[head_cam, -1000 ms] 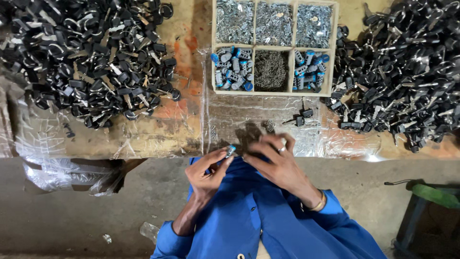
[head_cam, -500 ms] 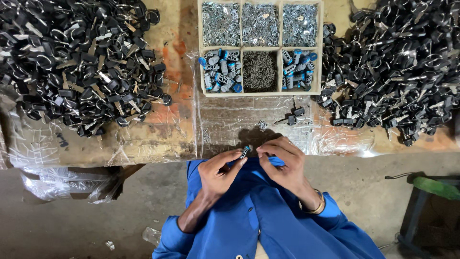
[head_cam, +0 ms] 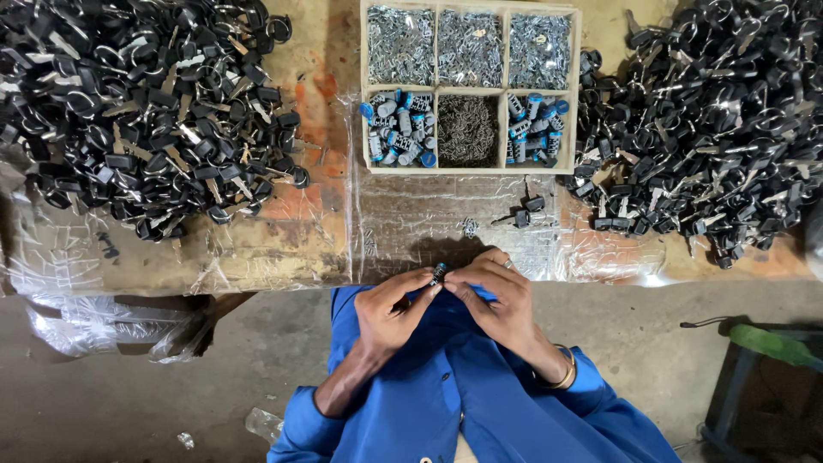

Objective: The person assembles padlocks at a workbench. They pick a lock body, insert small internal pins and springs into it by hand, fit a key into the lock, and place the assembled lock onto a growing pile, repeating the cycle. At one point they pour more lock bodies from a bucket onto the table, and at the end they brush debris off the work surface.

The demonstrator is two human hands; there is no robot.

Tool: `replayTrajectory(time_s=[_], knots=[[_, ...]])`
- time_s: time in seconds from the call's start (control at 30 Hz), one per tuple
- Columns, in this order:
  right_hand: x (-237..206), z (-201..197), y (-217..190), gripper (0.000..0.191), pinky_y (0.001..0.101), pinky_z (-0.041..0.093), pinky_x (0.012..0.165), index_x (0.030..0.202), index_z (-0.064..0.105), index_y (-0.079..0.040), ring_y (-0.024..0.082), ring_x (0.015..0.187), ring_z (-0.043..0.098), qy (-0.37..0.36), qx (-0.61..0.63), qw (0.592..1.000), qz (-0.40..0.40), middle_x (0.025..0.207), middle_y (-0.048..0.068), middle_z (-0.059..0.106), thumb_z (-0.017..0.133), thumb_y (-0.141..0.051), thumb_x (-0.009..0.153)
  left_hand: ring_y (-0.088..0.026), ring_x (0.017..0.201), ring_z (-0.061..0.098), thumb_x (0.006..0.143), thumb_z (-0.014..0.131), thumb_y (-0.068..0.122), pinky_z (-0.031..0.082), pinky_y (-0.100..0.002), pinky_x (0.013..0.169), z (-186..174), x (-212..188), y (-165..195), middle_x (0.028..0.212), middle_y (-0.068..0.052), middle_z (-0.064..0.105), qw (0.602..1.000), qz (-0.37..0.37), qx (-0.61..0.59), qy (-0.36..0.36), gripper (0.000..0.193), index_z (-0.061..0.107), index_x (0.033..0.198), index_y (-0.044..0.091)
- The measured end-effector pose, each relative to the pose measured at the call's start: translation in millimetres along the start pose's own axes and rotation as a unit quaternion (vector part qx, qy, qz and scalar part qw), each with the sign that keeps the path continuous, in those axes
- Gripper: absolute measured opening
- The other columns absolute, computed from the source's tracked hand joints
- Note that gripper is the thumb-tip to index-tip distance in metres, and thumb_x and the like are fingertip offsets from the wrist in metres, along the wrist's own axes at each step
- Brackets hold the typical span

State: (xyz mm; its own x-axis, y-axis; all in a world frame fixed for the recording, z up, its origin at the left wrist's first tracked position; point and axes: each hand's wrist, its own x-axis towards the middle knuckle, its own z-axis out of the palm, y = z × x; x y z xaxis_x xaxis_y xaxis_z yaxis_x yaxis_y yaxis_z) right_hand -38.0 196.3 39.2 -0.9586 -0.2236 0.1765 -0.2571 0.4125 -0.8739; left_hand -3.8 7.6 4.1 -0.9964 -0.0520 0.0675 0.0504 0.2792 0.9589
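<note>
Fingers [head_cam: 426, 296] of both hands on small cylinder [head_cam: 438, 273]

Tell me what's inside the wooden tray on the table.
The wooden tray has six compartments: three at the back hold small silvery metal parts, the front middle dark thin springs or pins, the front outer two blue-capped cylinders. What lies beneath the top layers is covered.

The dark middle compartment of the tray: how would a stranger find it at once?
Find the wooden tray at the bench's far edge, between two black heaps. Its near row has three compartments; take the middle compartment. It holds fine dark wire bits, while both neighbours hold blue-capped cylinders.
</note>
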Motion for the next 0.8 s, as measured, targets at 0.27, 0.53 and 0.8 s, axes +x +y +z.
replayTrajectory(time_s=[0.27,0.53,0.8], knots=[[0,3,-1,0.032,0.0309,0.053,0.075,0.11,0.073,-0.004,0.019,0.084,0.065,-0.001,0.025,0.999,0.034,0.088,0.003,0.075,0.082,-0.001,0.079,-0.019,0.091,0.079,0.084,0.084,0.004,0.061,-0.027,0.069,0,-1,-5,0.109,-0.01,0.079,0.999,0.035,0.005,-0.008,0.022,0.077,0.104,0.003],[-5,0,-5,0.029,0.035,0.046,0.085,0.106,0.071,-0.009,0.019,0.087,0.065,-0.025,-0.081,0.996,-0.023,0.095,0.001,0.076,0.084,-0.007,0.08,-0.022,0.089,0.08,0.083,0.081,0.001,0.063,-0.029,0.072,-5,0,-4,0.107,-0.012,0.079,0.993,0.085,0.072,-0.041,0.02,0.077,0.102,0.001],[16,-13,-1,0.038,0.0522,0.03,0.106,0.123,0.077,-0.024,0.034,0.131,0.045,-0.004,-0.284,0.959,-0.01,0.141,0.004,0.053,0.084,-0.025,0.086,-0.017,0.083,0.08,0.082,0.087,0.006,0.06,-0.024,0.058,-4,1,-3,0.105,-0.011,0.08,0.999,0.021,0.033,0.015,0.019,0.078,0.098,0.004]])
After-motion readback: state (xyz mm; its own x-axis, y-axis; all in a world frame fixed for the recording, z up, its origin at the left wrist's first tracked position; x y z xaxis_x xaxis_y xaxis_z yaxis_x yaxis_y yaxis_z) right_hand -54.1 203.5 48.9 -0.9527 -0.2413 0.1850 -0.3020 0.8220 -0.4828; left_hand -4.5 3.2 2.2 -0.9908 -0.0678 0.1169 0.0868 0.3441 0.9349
